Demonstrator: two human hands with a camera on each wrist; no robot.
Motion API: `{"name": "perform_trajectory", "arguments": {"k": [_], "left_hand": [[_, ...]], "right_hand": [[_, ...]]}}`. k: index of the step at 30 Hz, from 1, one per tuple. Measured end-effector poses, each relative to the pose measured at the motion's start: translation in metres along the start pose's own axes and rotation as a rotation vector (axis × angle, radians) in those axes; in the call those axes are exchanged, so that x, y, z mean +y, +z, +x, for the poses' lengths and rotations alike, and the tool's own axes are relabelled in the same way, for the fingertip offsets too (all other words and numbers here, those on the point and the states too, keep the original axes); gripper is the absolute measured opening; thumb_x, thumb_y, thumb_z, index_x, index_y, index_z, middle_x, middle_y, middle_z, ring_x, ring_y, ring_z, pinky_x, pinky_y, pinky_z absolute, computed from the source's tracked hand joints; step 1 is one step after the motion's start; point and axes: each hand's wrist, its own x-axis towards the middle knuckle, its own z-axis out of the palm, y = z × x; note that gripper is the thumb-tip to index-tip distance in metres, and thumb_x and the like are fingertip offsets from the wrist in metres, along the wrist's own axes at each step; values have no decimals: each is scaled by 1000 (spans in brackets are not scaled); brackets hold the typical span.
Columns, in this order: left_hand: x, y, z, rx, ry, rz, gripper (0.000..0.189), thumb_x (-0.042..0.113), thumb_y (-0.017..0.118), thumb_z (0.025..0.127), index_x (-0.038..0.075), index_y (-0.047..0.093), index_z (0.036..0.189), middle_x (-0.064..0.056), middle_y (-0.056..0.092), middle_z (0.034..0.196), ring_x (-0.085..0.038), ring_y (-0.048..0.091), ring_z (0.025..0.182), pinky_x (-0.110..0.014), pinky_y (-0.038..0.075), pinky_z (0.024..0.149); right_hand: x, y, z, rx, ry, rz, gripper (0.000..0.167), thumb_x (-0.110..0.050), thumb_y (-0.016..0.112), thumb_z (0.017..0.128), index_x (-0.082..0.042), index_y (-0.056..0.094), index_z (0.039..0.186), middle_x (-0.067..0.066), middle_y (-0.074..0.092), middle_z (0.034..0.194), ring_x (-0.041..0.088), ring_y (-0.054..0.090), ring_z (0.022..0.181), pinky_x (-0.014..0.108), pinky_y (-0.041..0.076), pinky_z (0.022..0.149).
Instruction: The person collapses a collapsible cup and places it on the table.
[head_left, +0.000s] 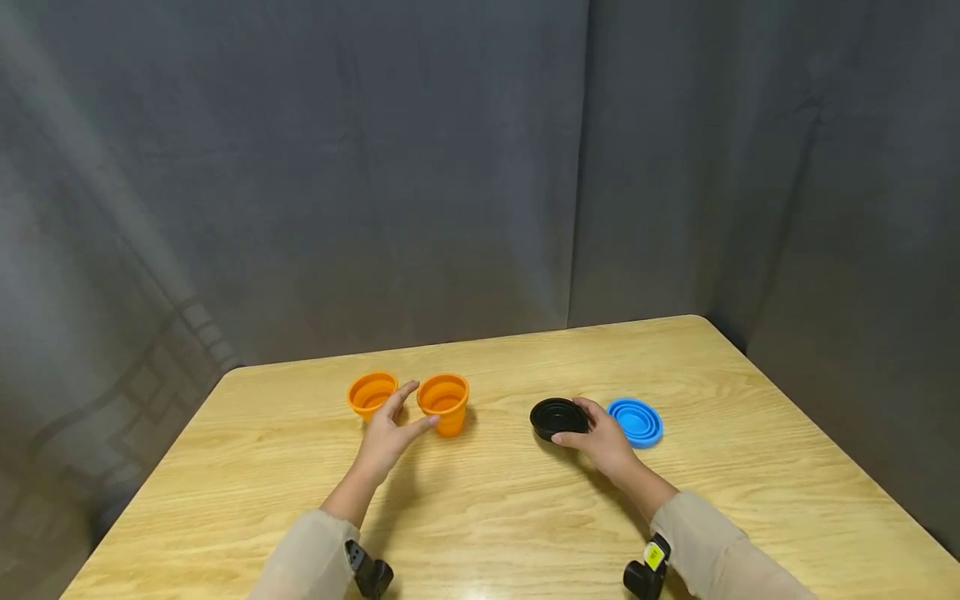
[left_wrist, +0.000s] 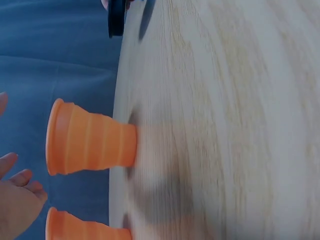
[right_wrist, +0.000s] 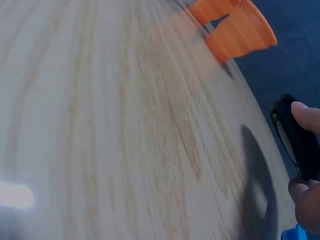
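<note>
The left hand (head_left: pixel 386 435) is spread wide; the right hand (head_left: pixel 603 442) pinches one black cup (head_left: pixel 555 417) above the bench (head_left: pixel 495 517). This hand partly hides one blue cup (head_left: pixel 636 421). Farther stand two orange cups (head_left: pixel 444 400), one partly covered; whether the left hand touches them, I cannot tell.

You've got a pale wood-grain table (head_left: pixel 495 533), far corners rounded, with dark grey curtain (head_left: pixel 375 167) hanging behind its far edge and past both sides, split by a vertical seam (head_left: pixel 577 192) right of centre in your head view. On your left the cloth carries a faint blocky line pattern (head_left: pixel 198 321), and on your right there are soft vertical folds (head_left: pixel 798 183). Your wrist views show the same cloth bluer, the grain in broad streaks, plus a white glare patch (right_wrist: pixel 15 195) on the tabletop at your right wrist camera's lower left.
</note>
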Motion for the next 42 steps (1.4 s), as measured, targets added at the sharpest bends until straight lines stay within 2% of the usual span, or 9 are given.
{"name": "perform_trajectory", "arguments": {"k": [9, 16, 21, 29, 34, 42], "left_hand": [[-11, -4, 8, 32, -47, 40, 72, 27, 71, 70, 12, 35, 131, -13, 25, 138, -31, 22, 124, -41, 22, 99], [-16, -1, 15, -9, -42, 25, 71, 22, 70, 72, 6, 34, 131, -15, 25, 137, -29, 20, 125, -39, 20, 100], [-16, 8, 22, -45, -32, -8, 72, 16, 70, 72, 0, 31, 131, -17, 27, 136, -29, 20, 125, -39, 18, 100], [-15, 14, 25, -73, -22, -58, 74, 8, 67, 74, -2, 23, 133, -18, 24, 136, -31, 19, 125, -40, 16, 101], [-16, 16, 27, -62, -35, -63, 77, 8, 68, 73, -4, 21, 132, -22, 22, 136, -34, 19, 124, -42, 18, 100], [-19, 26, 30, -55, -35, 36, 81, 13, 70, 72, -4, 20, 133, -23, 24, 134, -35, 26, 121, -43, 27, 95]], "right_hand": [[13, 7, 13, 13, 18, -120, 77, -19, 74, 67, 4, 33, 128, 26, 37, 126, 38, 36, 112, 47, 32, 89], [13, 4, 10, -11, 48, -239, 82, -19, 76, 64, 3, 31, 130, 28, 33, 127, 42, 29, 115, 51, 29, 90], [10, -4, 7, -32, 59, -306, 83, -15, 76, 63, 5, 30, 129, 31, 35, 125, 44, 32, 113, 52, 31, 87], [10, -8, 4, -45, 58, -285, 82, -10, 76, 62, 4, 30, 128, 31, 36, 122, 44, 34, 111, 52, 33, 86], [10, -6, 3, -47, 56, -248, 78, -9, 74, 63, 5, 32, 127, 31, 37, 123, 44, 34, 111, 51, 32, 87], [12, -16, 2, -79, 16, -181, 67, -4, 67, 72, 9, 30, 126, 30, 31, 128, 43, 30, 115, 47, 29, 93]]}}
